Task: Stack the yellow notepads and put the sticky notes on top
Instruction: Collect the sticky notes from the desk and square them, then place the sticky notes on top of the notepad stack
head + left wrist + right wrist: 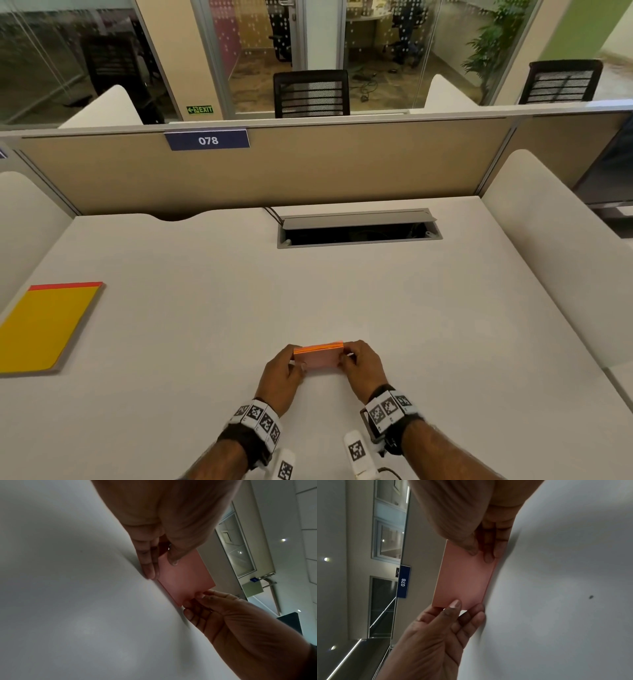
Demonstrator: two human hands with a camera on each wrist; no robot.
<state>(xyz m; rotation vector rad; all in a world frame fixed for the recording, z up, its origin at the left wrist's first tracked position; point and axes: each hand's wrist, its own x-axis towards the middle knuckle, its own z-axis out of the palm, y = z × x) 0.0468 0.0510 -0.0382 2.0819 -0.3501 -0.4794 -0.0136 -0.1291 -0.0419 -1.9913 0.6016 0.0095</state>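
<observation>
Both hands are on the pink pad of sticky notes (320,358), which sits near the front middle of the white desk (376,308). The left hand (282,373) pinches the pad's left edge, thumb on the top sheet and fingers curled at the side against the desk. The right hand (364,365) pinches the right edge in the same way. From the wrist views the pad looks tilted, its near edge on the desk and its far edge raised, so I judge that the sticky-notes step is in hand.

Well left of the pad, and a little farther back, lies a yellow notepad (44,329) with a red strip along its far edge. I cannot tell whether it is one notepad or a stack already squared up. If the stack is done, the next move calls for carrying the pad leftward across the desk, keeping the sheets together, and setting it flat on the yellow cover.
</observation>
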